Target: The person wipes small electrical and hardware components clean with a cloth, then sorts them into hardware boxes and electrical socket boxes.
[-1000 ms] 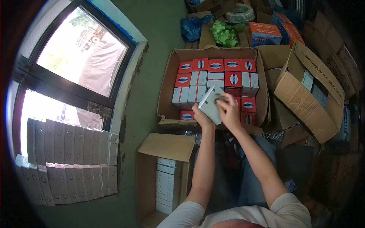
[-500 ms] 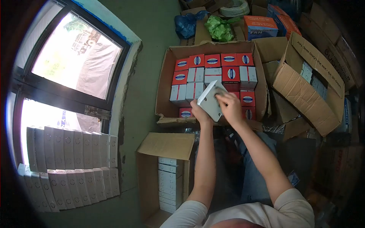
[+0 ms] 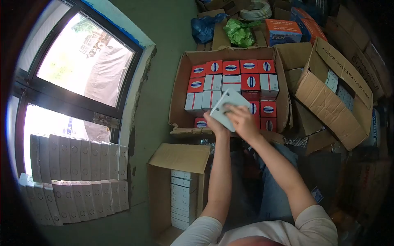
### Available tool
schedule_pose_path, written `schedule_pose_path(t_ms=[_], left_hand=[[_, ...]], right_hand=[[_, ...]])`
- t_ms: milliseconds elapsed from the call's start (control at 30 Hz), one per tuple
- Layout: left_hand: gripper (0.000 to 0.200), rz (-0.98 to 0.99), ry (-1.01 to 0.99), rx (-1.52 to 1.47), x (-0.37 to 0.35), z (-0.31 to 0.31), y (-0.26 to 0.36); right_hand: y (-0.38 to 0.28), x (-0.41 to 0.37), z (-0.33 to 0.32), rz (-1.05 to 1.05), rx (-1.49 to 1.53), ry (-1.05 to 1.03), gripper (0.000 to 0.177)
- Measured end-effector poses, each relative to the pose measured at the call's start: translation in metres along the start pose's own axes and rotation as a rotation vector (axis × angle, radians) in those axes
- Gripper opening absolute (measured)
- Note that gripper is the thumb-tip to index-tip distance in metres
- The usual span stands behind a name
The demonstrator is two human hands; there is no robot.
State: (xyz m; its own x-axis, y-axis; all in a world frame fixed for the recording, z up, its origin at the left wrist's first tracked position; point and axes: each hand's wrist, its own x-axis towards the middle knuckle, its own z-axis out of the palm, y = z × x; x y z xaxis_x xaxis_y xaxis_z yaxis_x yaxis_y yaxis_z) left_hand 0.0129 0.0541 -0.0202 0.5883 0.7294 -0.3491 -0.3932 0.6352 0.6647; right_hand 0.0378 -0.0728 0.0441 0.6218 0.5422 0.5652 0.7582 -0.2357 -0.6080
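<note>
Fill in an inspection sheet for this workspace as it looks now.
Surface: no table seen; open carton beyond the knees
Job's things: white case, tilted, over small boxes in the carton
Clutter: green bag, blue bag, fan box behind
Hands: left hand grips the case; right hand at its face, fingertips blurred
Cables: pale coil at the back, contents unclear
Surroundings: window at left, grey boxes in two rows before it

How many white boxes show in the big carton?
5 visible. Second row from top: second box, third box, fifth box from left. Third row: first box, second box. Plate, left hand and right hand may hide more.
</note>
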Motion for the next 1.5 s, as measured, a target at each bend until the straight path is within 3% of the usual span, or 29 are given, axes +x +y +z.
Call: schedule_pose_path(t_ms=[67, 200, 333, 400, 567, 667, 767, 867, 933, 1100, 1200, 1333, 1367, 1467, 1500], left_hand=[[0.044, 0.018, 0.024, -0.035, 0.0, -0.007, 0.012], [0.043, 0.058, -0.005, -0.142, -0.019, 0.007, 0.039], [0.046, 0.063, 0.005, -0.094, -0.028, 0.023, 0.043], [0.049, 0.052, 0.032, -0.103, -0.018, 0.011, 0.036], [0.052, 0.129, -0.127, -0.238, -0.007, -0.008, 0.045], [0.054, 0.122, -0.101, -0.252, -0.01, -0.004, 0.044], [0.056, 0.07, -0.031, -0.257, -0.027, 0.017, 0.042], [0.056, 0.029, -0.171, -0.313, -0.024, 0.014, 0.039], [0.051, 0.001, -0.443, -0.453, -0.012, -0.005, 0.036], [0.048, 0.17, -0.144, -0.119, -0.003, -0.026, 0.044], [0.048, 0.121, -0.109, -0.196, -0.004, -0.027, 0.049], [0.045, -0.11, -0.368, -0.317, 0.009, -0.032, 0.042], [0.044, 0.2, -0.399, 0.338, 0.008, -0.031, 0.038], [0.045, -0.195, -0.351, -0.205, -0.017, 0.002, 0.051], [0.045, -0.181, -0.334, -0.161, -0.019, 0.007, 0.052]], right_hand=[[-0.011, -0.008, 0.011, -0.123, 0.156, -0.09, 0.022], [-0.012, -0.002, 0.01, -0.233, -0.032, -0.138, 0.02], [0.011, 0.011, 0.001, 0.017, -0.151, 0.05, 0.025], [0.007, 0.003, 0.004, -0.033, -0.108, -0.011, 0.025], [-0.016, -0.01, 0.014, -0.269, 0.068, -0.109, 0.02], [-0.007, -0.002, 0.01, -0.17, 0.033, -0.111, 0.022], [0.011, 0.01, 0.005, -0.004, -0.004, 0.051, 0.023], [0.005, 0.01, 0.0, 0.019, 0.073, 0.134, 0.022], [-0.009, 0.005, 0.005, 0.011, 0.209, 0.106, 0.018], [-0.033, -0.019, 0.022, -0.106, 0.205, -0.105, 0.015], [-0.036, -0.018, 0.022, -0.221, 0.168, -0.112, 0.016], [-0.02, -0.004, 0.008, -0.143, 0.082, -0.077, 0.016], [-0.011, 0.0, 0.006, -0.129, 0.005, 0.036, 0.018], [0.004, 0.013, -0.01, 0.032, 0.012, 0.303, 0.017], [0.007, 0.011, -0.008, 0.055, 0.059, 0.311, 0.016]])
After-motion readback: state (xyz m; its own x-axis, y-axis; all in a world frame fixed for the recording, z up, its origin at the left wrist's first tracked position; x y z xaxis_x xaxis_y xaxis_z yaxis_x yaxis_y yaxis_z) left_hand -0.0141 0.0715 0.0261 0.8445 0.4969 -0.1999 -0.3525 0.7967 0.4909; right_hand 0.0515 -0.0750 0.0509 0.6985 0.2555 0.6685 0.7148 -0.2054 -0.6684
